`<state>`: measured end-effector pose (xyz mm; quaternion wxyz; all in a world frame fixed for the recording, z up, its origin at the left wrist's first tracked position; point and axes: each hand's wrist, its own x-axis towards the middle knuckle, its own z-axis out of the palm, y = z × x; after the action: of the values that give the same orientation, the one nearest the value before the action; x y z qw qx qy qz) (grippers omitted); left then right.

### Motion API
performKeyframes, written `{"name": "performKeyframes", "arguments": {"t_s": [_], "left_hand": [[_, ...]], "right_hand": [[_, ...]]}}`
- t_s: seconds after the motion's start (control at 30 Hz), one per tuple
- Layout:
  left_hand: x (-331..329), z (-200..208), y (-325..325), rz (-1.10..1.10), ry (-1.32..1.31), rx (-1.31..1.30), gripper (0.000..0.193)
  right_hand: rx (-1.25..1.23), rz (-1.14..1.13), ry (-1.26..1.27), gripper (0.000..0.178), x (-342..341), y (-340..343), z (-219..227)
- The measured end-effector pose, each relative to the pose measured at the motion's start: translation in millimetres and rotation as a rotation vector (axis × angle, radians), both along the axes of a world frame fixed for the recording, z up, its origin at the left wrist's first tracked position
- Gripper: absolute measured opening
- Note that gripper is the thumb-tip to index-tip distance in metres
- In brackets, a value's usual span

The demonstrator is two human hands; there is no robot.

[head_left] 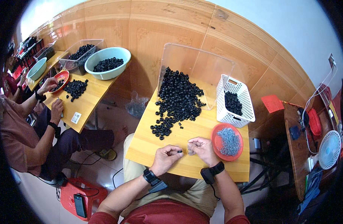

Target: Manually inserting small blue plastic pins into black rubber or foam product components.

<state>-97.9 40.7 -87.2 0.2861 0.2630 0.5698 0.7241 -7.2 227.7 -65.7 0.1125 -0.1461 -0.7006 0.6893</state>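
Near the front edge of the wooden table, my left hand (pixel 165 159) pinches a small black round part (pixel 179 151) between thumb and forefinger. Just to its right, my right hand (pixel 202 150) has its fingertips pressed together; whatever is between them is too small to make out. The hands are close but apart. Beyond them spreads a pile of the same black ring-like parts (pixel 179 93), with looser ones (pixel 162 128) nearer my left hand. Next to my right hand stands a red plate (pixel 216 151) bearing many tiny grey-blue pieces (pixel 229 141).
A white perforated basket (pixel 248 104) with black parts stands at the right; a clear plastic bin (pixel 195 56) lies behind the pile. On the left, a co-worker (pixel 25 130) sits at another table with a green basin (pixel 126 61). A red stool (pixel 98 194) holds a phone (pixel 80 205).
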Motion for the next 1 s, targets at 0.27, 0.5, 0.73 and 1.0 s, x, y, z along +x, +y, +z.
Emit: {"name": "performKeyframes", "arguments": {"t_s": [0.27,0.5,0.73,1.0], "left_hand": [[1,-4,1,0.012,0.017,0.015,0.019],[3,-3,1,0.016,0.008,0.0,0.018],[2,-7,3,0.027,0.044,-0.002,0.019],[4,-6,2,0.019,0.062,-0.019,0.019]], "right_hand": [[-0.11,-0.021,-0.02,0.02,7,-3,-1],[-0.019,0.012,-0.005,0.018,9,-2,-7],[0.009,0.027,0.038,0.013,14,-4,-3],[-0.053,0.051,0.038,0.018,16,-6,-5]]}}
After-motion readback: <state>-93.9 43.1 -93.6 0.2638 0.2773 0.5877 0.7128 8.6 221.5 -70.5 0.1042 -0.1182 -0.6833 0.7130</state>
